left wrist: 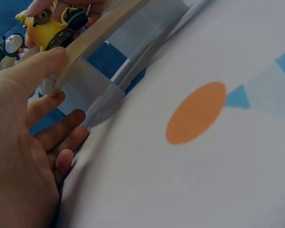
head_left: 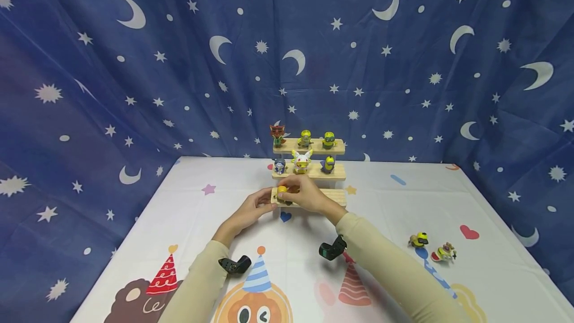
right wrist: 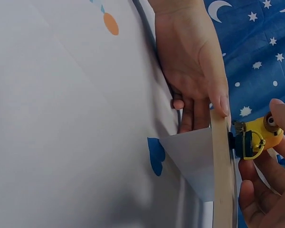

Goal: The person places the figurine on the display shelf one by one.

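Note:
My right hand (head_left: 309, 194) pinches a small yellow minion figurine (right wrist: 262, 135) between thumb and fingers, upright at the left end of the lowest plank of a three-tier display stand (head_left: 335, 196). The figurine wears dark clothes and a round goggle; its feet are right at the wood in the right wrist view. With the thumb on top and the index finger beneath, my left hand (left wrist: 23, 128) grips that plank's left end. Its other fingers curl loosely under it, beside the clear support (left wrist: 92, 76).
On the middle tier stand a dark blue figurine (head_left: 280, 165), a white-eared one (head_left: 302, 161) and a minion (head_left: 328, 164). A fox figurine (head_left: 277, 136) and two minions (head_left: 329, 140) occupy the top tier. Two more figurines (head_left: 419, 239) lie on the printed tablecloth at right.

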Demonstrator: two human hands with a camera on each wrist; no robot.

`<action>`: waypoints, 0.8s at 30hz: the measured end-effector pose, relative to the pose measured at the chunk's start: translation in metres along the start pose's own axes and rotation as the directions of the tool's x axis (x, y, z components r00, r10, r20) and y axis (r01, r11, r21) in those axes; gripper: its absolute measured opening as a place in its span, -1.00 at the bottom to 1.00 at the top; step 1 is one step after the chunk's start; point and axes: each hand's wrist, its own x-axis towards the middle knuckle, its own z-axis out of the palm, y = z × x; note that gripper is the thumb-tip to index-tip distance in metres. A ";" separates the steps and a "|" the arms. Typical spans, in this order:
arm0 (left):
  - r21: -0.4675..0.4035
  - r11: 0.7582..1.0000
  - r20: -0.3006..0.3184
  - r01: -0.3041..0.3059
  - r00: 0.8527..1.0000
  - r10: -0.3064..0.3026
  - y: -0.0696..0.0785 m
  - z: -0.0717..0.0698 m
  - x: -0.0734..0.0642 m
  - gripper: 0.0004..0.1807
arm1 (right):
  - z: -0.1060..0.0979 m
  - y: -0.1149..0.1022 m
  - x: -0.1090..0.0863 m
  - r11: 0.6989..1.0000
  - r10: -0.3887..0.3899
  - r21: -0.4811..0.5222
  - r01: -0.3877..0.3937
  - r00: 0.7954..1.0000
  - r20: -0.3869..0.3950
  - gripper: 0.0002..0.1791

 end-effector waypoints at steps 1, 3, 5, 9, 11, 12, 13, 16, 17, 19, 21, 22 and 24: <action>-0.001 1.000 -0.001 0.002 1.000 -0.002 0.000 0.000 0.000 -0.35 | 0.000 0.001 0.000 1.000 -0.002 0.001 0.002 1.000 0.003 -0.63; -0.001 1.000 0.000 0.003 1.000 -0.003 0.000 0.000 0.000 -0.35 | 0.000 0.001 0.000 1.000 -0.006 0.004 0.006 1.000 0.008 -0.63; 0.000 1.000 0.001 0.004 1.000 -0.004 0.000 -0.001 0.000 -0.35 | 0.000 0.002 -0.001 1.000 -0.007 0.006 0.007 1.000 0.014 -0.62; -0.001 1.000 0.001 0.001 1.000 -0.001 0.001 -0.001 0.000 -0.35 | -0.001 0.003 -0.001 1.000 -0.010 0.010 0.010 1.000 0.019 -0.61; -0.004 1.000 -0.001 -0.002 1.000 0.002 0.001 -0.001 0.000 -0.35 | -0.001 0.003 -0.002 1.000 -0.014 0.017 0.014 1.000 0.020 -0.61; -0.007 1.000 0.001 -0.004 1.000 0.004 0.001 -0.001 0.000 -0.35 | -0.001 0.003 -0.002 1.000 -0.019 0.020 0.019 1.000 0.020 -0.61; -0.007 1.000 0.001 -0.005 1.000 0.005 0.001 -0.001 0.000 -0.35 | -0.001 0.004 -0.002 1.000 -0.021 0.023 0.021 1.000 0.021 -0.61; -0.014 1.000 -0.001 0.001 1.000 -0.001 0.001 0.000 0.000 -0.35 | 0.000 0.004 -0.002 0.999 -0.018 0.031 0.018 1.000 0.022 -0.61; -0.013 1.000 0.001 -0.001 1.000 0.001 0.001 0.000 0.000 -0.35 | 0.000 0.004 -0.002 0.999 -0.019 0.033 0.018 1.000 0.022 -0.62; -0.009 1.000 -0.001 -0.001 1.000 0.001 0.001 0.000 0.000 -0.35 | -0.001 0.004 -0.003 0.999 -0.013 0.036 0.012 1.000 0.022 -0.61; -0.006 1.000 0.000 -0.003 1.000 0.003 0.002 0.000 0.000 -0.35 | -0.001 0.005 -0.003 0.999 -0.012 0.039 0.011 1.000 0.021 -0.61; -0.007 1.000 0.000 -0.004 1.000 0.004 0.002 0.000 0.000 -0.35 | -0.001 0.005 -0.003 0.999 -0.013 0.041 0.012 1.000 0.022 -0.60; -0.005 1.000 0.000 -0.004 1.000 0.004 0.002 0.000 0.000 -0.35 | -0.001 0.006 -0.003 0.999 -0.020 0.042 0.019 1.000 0.022 -0.60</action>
